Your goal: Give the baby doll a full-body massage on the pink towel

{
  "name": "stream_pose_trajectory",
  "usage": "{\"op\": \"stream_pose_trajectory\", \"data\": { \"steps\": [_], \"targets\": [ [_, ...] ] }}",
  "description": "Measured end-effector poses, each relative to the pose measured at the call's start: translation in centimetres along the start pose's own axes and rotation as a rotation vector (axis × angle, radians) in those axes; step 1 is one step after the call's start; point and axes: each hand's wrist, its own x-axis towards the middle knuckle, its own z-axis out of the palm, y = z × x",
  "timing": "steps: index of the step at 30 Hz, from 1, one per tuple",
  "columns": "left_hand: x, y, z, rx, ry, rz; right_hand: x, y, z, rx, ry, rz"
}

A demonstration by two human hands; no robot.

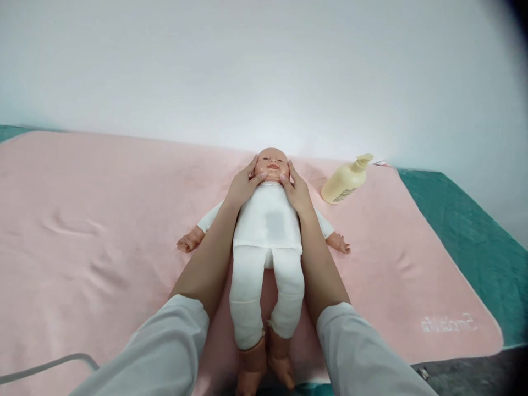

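A baby doll (269, 220) in white cloth lies on its back on a pink mat (124, 231), its head away from me and its feet towards me. Both of its arms are spread out to the sides. My left hand (245, 182) cups the left side of the doll's head, the thumb resting by its chin. On the other side my right hand (297, 190) holds the head in the same way, thumb at the jaw. The fingertips behind the head are partly hidden.
A pale yellow pump bottle (344, 180) stands tilted in view on the mat, right of the doll's head. Green cloth (474, 236) shows beyond the mat's right edge. A white wall (247, 66) rises behind. A grey cable (49, 364) lies at lower left.
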Motion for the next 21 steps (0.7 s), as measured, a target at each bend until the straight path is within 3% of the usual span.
{"op": "stream_pose_trajectory", "data": {
  "steps": [11,16,21],
  "targets": [
    [0.1,-0.4,-0.9,0.044,-0.091,0.026,-0.2,-0.1,-0.9,0.046,-0.11,-0.005],
    [-0.1,0.0,-0.8,0.063,-0.072,-0.001,-0.2,-0.1,-1.2,0.036,-0.146,0.0],
    [-0.2,0.3,-0.4,0.045,-0.026,-0.012,-0.2,-0.1,-0.6,0.096,-0.101,0.032]
  ]
}}
